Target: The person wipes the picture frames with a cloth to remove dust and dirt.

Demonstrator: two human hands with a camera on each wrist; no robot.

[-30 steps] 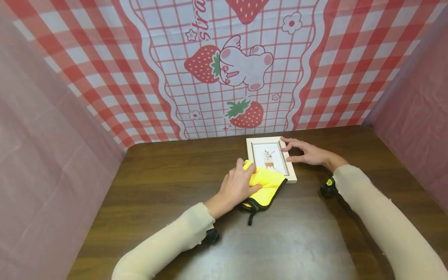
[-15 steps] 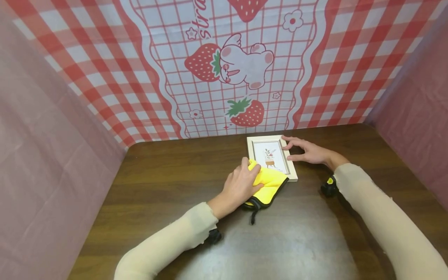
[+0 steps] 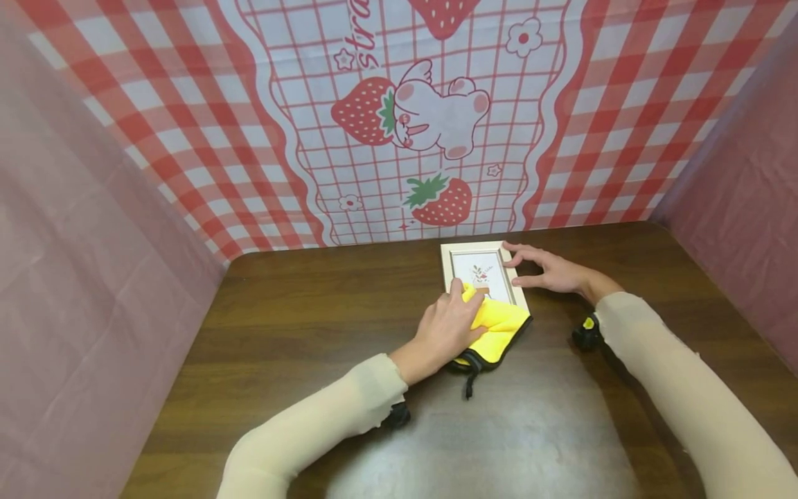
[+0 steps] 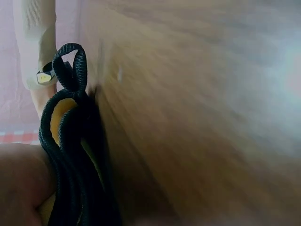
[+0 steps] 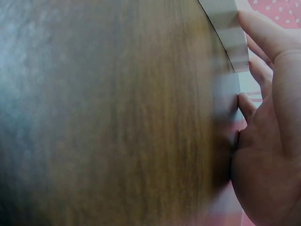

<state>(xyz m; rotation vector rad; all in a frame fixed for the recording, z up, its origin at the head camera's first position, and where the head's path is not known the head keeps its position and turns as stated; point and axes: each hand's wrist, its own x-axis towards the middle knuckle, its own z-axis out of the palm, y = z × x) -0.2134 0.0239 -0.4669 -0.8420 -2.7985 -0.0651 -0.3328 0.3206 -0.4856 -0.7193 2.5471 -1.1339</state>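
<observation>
My left hand [image 3: 444, 327] holds a folded yellow cloth [image 3: 501, 324] with black edging over the lower part of a picture frame [image 3: 446, 265]. The frame is cream-coloured, lies on the table near its back edge and surrounds a small plant picture, whose lower part the cloth hides. In the left wrist view the black-trimmed cloth [image 4: 70, 141] shows its hanging loop. On the other side, my right hand [image 3: 551, 272] grips the frame at its upper right corner and right edge, thumb and fingers spread. The right wrist view shows the fingertips against the pale frame side [image 5: 228, 28].
The dark wooden table [image 3: 312, 319] extends all round the frame. Right behind it hangs a red-and-white checked strawberry curtain [image 3: 399, 201]. Pink cloth walls [image 3: 100, 242] close off both sides.
My left hand has slid the yellow cloth rightward along the lower part of the frame, covering more of the picture's bottom. The right hand keeps its place on the frame.
</observation>
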